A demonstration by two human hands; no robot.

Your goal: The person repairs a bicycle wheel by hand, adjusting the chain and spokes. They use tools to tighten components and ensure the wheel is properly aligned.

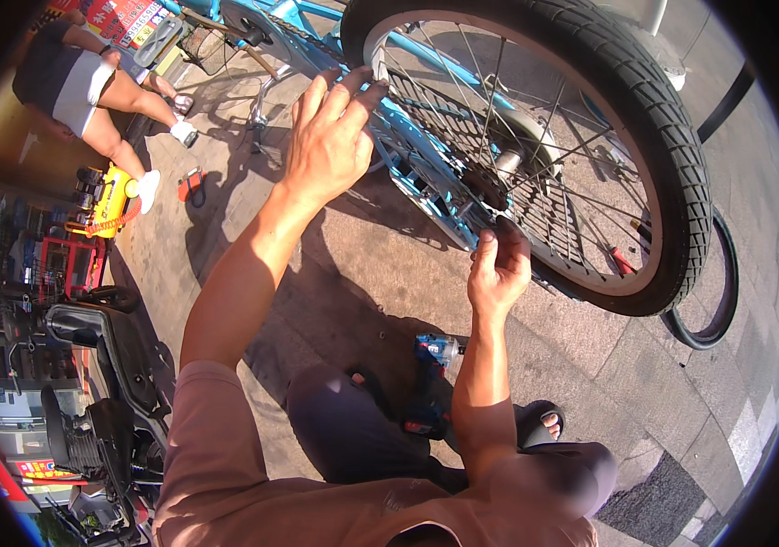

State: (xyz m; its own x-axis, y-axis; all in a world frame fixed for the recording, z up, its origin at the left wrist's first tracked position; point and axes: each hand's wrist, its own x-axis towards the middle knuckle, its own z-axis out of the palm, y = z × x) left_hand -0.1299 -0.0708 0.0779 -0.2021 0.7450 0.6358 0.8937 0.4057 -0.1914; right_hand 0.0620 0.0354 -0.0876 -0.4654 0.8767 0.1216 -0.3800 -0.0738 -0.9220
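Observation:
A light-blue bicycle [431,178] is in front of me, its spoked wheel with a black tyre [677,109] raised toward the upper right. My left hand [330,137] reaches to the tyre's left side by the blue frame, fingers apart and fingertips at the rim area. Close to the sprocket [483,184] and the wheel's hub [508,164], my right hand [501,269] has its thumb and fingers curled together. Whatever lies between those fingertips is too small or hidden to name. Below, a blue power drill [431,351] stands near my feet.
A loose black tyre or tube [727,310] lies behind the wheel, and a red-handled tool [622,262] shows through its spokes. At left are a yellow compressor [114,201], a dark motorbike [116,356] and another person [98,87]. An orange-and-black item [192,187] lies on the paving.

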